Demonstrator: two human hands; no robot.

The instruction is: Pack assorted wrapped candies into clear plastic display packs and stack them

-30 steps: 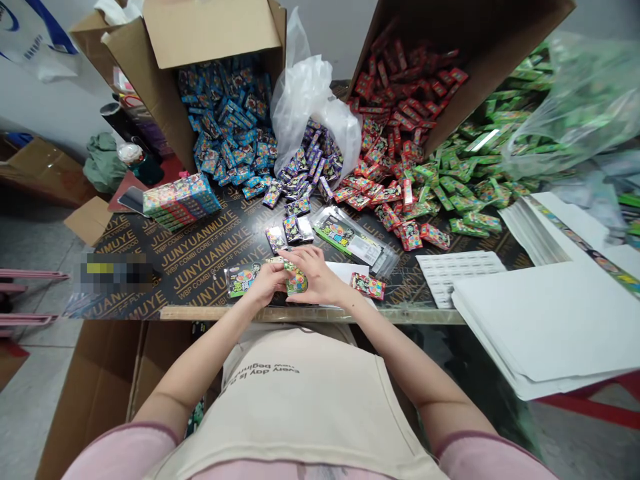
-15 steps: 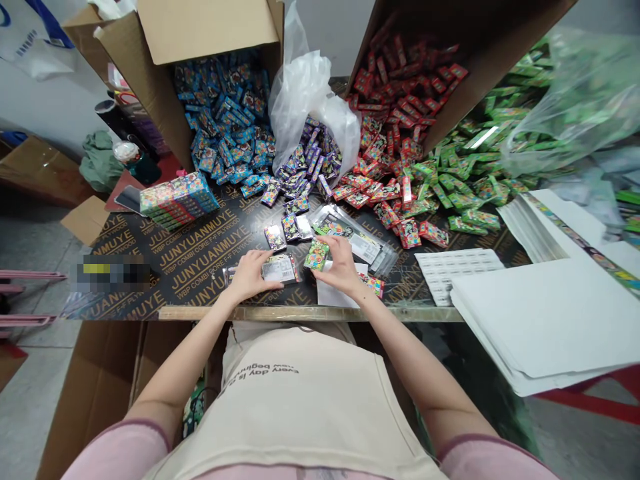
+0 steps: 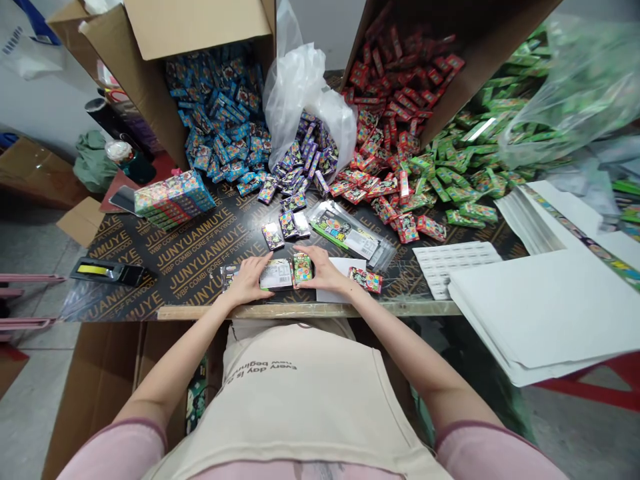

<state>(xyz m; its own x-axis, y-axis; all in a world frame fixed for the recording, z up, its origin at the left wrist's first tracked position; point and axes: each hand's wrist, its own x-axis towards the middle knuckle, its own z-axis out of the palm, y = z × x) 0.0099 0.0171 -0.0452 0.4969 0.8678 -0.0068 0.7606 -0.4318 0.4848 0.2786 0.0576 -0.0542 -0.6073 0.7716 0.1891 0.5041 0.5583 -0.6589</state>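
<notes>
My left hand (image 3: 247,280) is closed round a flat plastic pouch (image 3: 277,275) with a white barcode label, lying by the table's front edge. My right hand (image 3: 324,272) pinches a small green printed box (image 3: 302,269), which stands at the pouch's right end, touching or nearly touching it. Whether the box is inside the opening I cannot tell. Beyond my hands lie several small purple and black boxes (image 3: 273,236). A white sheet (image 3: 334,288) is partly under my right hand, and a red printed box (image 3: 367,280) lies beside it.
Flat printed pouches (image 3: 350,233) lie beyond my right hand. Heaps of blue boxes (image 3: 225,113), red boxes (image 3: 400,120) and green boxes (image 3: 465,160) stand at the back. A stacked block of boxes (image 3: 175,199) and a tape dispenser (image 3: 107,272) are left; white cards (image 3: 545,313) lie right.
My right hand has moved left, bringing the green box up against the pouch's right end. The left hand has stayed on the pouch. The view has shifted slightly.
</notes>
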